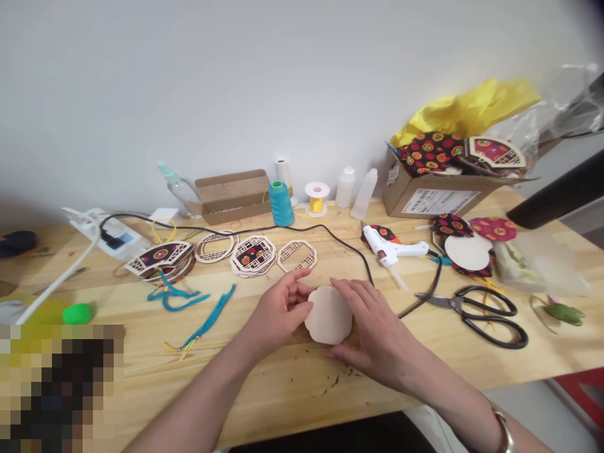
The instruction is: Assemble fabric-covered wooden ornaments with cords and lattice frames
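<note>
A pale, scalloped wooden disc (329, 316) is held between my two hands above the near middle of the table. My left hand (282, 309) grips its left edge, thumb in front and fingers curled partly behind. Around its right side goes my right hand (370, 330), fingers along the top right edge and thumb below. Just beyond lies a fretwork wooden frame (297, 257) with an open centre. Left of that frame, a stack of octagonal fretwork pieces (253, 256) has dark floral fabric in it. The disc's far face is hidden.
A white glue gun (394, 247) and black-handled scissors (476, 311) lie to the right. Blue cords (207, 321) and fan-shaped pieces (161, 261) are at left. A black cable (264, 227) crosses the table before a teal thread cone (281, 204). A cardboard box (434, 192) stands back right.
</note>
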A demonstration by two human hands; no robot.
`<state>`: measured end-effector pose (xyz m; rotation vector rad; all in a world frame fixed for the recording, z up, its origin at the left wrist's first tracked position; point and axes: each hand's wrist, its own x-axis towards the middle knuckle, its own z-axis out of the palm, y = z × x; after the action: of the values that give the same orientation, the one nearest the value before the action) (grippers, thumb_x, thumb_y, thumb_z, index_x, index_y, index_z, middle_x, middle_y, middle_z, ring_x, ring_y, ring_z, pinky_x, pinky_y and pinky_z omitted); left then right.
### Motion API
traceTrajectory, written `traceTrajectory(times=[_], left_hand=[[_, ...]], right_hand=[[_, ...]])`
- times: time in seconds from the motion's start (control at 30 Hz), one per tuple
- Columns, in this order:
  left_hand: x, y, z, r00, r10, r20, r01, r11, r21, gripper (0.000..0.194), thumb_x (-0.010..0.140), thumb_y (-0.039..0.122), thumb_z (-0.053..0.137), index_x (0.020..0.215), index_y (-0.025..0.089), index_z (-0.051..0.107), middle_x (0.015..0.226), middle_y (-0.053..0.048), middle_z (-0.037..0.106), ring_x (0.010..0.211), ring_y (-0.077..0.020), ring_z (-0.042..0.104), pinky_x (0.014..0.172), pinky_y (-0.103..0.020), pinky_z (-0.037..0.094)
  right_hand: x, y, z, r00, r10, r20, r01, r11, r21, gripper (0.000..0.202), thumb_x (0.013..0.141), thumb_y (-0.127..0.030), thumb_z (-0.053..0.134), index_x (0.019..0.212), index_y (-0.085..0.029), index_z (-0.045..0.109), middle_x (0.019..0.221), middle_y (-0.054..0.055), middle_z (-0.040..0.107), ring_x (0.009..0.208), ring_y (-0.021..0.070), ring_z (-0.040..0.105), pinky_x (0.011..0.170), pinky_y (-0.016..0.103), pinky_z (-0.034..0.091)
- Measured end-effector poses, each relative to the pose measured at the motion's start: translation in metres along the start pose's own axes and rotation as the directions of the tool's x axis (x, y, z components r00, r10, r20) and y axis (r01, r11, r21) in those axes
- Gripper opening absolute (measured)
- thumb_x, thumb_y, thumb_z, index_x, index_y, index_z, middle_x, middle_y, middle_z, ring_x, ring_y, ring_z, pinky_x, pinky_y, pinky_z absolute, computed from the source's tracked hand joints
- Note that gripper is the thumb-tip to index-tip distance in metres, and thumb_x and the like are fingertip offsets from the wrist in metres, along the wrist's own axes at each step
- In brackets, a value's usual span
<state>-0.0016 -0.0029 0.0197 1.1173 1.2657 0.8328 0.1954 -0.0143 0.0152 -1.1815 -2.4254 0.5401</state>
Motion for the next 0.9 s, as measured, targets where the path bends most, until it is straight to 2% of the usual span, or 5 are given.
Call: traceTrajectory(times=[0.1, 0.2, 0.4, 0.63, 0.9], left_hand=[[-0.003, -0.003, 0.001, 0.998, 0.062, -0.001, -0.062, 0.995, 0.081, 0.054, 0.075, 0.019, 0.058, 0.127, 0.014, 0.043, 0.093, -0.006, 0.065, 0.080, -0.0162, 0.062, 0.072, -0.029, 0.049], [-0.005, -0.007, 0.001, 0.985, 0.170, 0.007, -0.166, 0.952, 0.259, 0.050, 0.081, 0.021, 0.053, 0.130, 0.018, 0.042, 0.096, -0.006, 0.066, 0.079, -0.0163, 0.064, 0.071, -0.029, 0.050], [-0.005, -0.014, -0.003, 0.888, 0.457, 0.056, -0.372, 0.641, 0.672, 0.034, 0.083, 0.018, 0.049, 0.116, 0.020, 0.056, 0.093, -0.006, 0.070, 0.078, -0.0187, 0.065, 0.072, -0.032, 0.051], [0.000, -0.016, -0.004, 0.833, 0.548, 0.074, -0.404, 0.512, 0.758, 0.027, 0.083, 0.020, 0.048, 0.106, 0.020, 0.061, 0.085, -0.005, 0.069, 0.068, -0.0180, 0.064, 0.061, -0.029, 0.052], [0.002, -0.021, -0.004, 0.798, 0.598, 0.079, -0.423, 0.462, 0.780, 0.025, 0.083, 0.016, 0.047, 0.103, 0.019, 0.061, 0.101, -0.008, 0.068, 0.082, -0.0194, 0.066, 0.073, -0.031, 0.054]], right_hand=[[0.001, -0.001, 0.002, 1.000, 0.005, 0.008, -0.005, 1.000, -0.005, 0.082, 0.067, -0.026, 0.073, 0.136, -0.013, 0.033, 0.130, 0.014, 0.050, 0.117, 0.0292, 0.043, 0.099, 0.049, 0.039], [0.003, -0.002, 0.004, 1.000, 0.003, -0.001, -0.003, 1.000, -0.005, 0.075, 0.069, -0.024, 0.069, 0.135, -0.013, 0.035, 0.127, 0.015, 0.051, 0.115, 0.0297, 0.045, 0.097, 0.052, 0.040], [0.006, -0.005, 0.003, 1.000, 0.018, 0.001, -0.018, 1.000, 0.006, 0.075, 0.070, -0.025, 0.066, 0.136, -0.011, 0.034, 0.127, 0.016, 0.051, 0.114, 0.0301, 0.044, 0.099, 0.052, 0.039], [0.009, -0.009, 0.002, 0.997, 0.076, 0.013, -0.076, 0.997, 0.000, 0.073, 0.069, -0.025, 0.068, 0.134, -0.010, 0.038, 0.126, 0.013, 0.052, 0.113, 0.0286, 0.043, 0.101, 0.047, 0.038], [0.008, -0.012, 0.001, 0.997, 0.073, 0.003, -0.073, 0.997, 0.008, 0.065, 0.075, -0.030, 0.066, 0.132, -0.013, 0.041, 0.130, 0.012, 0.052, 0.113, 0.0300, 0.043, 0.100, 0.048, 0.040]])
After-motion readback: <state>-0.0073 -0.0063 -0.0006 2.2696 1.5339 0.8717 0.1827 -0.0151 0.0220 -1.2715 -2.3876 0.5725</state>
